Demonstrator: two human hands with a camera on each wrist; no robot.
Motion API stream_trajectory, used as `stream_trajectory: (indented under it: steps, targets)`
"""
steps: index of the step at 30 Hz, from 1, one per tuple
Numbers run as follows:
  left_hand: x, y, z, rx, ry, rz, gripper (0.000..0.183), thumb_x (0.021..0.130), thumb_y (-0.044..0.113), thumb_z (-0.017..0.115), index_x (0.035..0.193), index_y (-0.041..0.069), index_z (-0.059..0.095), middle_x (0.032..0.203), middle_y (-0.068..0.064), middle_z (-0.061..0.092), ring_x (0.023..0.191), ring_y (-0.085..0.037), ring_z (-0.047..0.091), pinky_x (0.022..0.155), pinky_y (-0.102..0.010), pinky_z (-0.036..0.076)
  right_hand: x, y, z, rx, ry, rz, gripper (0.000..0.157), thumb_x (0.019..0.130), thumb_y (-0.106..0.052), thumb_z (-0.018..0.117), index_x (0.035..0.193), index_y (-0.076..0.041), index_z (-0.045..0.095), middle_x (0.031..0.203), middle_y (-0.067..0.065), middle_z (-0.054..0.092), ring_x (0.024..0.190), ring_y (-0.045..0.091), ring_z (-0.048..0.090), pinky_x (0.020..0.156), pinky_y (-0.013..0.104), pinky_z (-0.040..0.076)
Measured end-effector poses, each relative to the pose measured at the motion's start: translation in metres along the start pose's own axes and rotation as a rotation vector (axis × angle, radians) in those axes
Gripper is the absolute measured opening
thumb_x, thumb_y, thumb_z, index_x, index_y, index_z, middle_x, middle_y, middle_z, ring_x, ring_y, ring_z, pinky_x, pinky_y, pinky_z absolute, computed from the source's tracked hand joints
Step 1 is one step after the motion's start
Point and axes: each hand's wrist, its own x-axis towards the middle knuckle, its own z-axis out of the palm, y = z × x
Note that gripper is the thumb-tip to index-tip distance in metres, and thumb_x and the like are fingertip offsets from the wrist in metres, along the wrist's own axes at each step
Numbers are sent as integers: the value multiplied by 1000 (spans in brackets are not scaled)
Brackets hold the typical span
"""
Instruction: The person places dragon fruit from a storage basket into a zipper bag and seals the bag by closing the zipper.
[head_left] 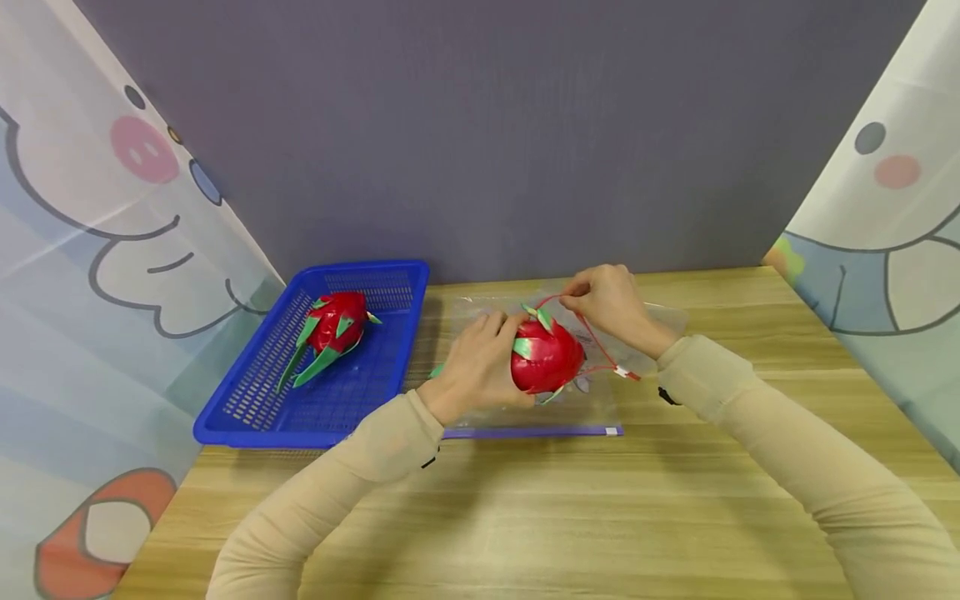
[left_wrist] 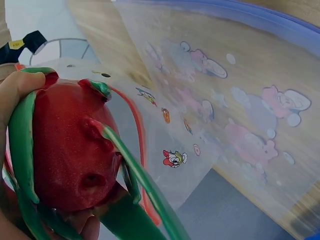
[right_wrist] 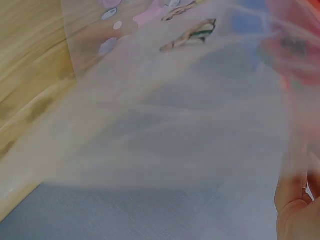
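In the head view my left hand (head_left: 476,367) grips a red model dragon fruit (head_left: 551,358) with green leaf tips. The left wrist view shows the dragon fruit (left_wrist: 75,145) up close, thumb and fingers around it, long green leaves trailing. My right hand (head_left: 606,300) pinches the red zip edge (head_left: 596,337) of a clear zip bag (head_left: 663,321), right beside the fruit. That mouth stands spread apart, with a white slider (head_left: 622,372) at its near corner. Cloudy plastic (right_wrist: 165,145) covers most of the right wrist view, fingers (right_wrist: 295,200) showing at its right edge.
A second clear zip bag (head_left: 577,417) with a purple zip lies flat on the wooden table (head_left: 562,517) underneath. On the left stands a blue basket (head_left: 417,292) containing another dragon fruit (head_left: 337,325). A grey wall (head_left: 480,150) closes off the back; printed curtains hang at both sides.
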Motion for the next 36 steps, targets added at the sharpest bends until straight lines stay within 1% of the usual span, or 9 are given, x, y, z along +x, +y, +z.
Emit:
stream_trajectory:
  steps: [2,7,13,18,23,26,29,33,36]
  targets:
    - [0,0,2,37,5,17,97,51,54,77,131,12,40,106,-2,51,93,-17,49,78,-30,50,0,-1,1,2,-5,4,8,78,-12,71,80,-5,74,76,10,71,66,20,65,57,30,49]
    - [-3,1,5,131,47,70,97,49,56,76,129,12,42,105,-3,52,91,-17,50,78,-30,51,1,-3,3,8,-19,13,9,79,-12,69,82,-5,74,78,11,71,68,21,65,59,33,51]
    - [-7,3,8,164,77,132,97,49,55,76,129,13,42,108,-4,52,95,-19,50,79,-34,50,2,-5,5,13,-24,25,10,81,-13,69,85,-5,74,80,11,71,69,22,65,61,35,52]
    - [-6,4,10,192,113,187,97,50,58,74,130,13,42,109,-4,53,98,-21,51,79,-35,50,3,-4,4,-2,-6,17,10,80,-13,69,84,-5,74,78,11,71,68,23,65,60,35,52]
    - [-6,4,13,272,164,277,97,52,63,72,128,10,43,109,-6,53,95,-23,53,80,-33,49,3,-5,4,-5,-3,8,10,80,-13,69,83,-5,74,78,12,71,66,22,65,59,35,50]
    - [-7,5,14,307,163,303,97,53,64,71,128,10,43,110,-7,52,94,-23,53,81,-33,47,3,-5,5,1,-12,-1,10,80,-13,69,83,-5,74,78,12,71,65,21,65,58,34,51]
    - [-8,5,15,314,140,296,99,51,64,72,129,10,41,111,-6,52,94,-23,52,81,-33,47,2,-6,5,3,-16,2,11,81,-13,69,83,-5,74,78,12,71,64,21,65,58,35,51]
    - [-8,7,16,342,124,310,101,49,64,73,129,12,41,112,-5,51,96,-22,51,83,-32,47,2,-7,4,-8,9,12,11,80,-14,69,83,-4,74,77,11,71,68,24,64,71,39,47]
    - [-6,9,15,336,125,333,100,50,64,73,129,12,41,112,-6,51,99,-22,51,85,-33,48,3,-8,2,-15,13,17,11,79,-14,70,82,-5,74,76,11,71,69,25,63,74,41,42]
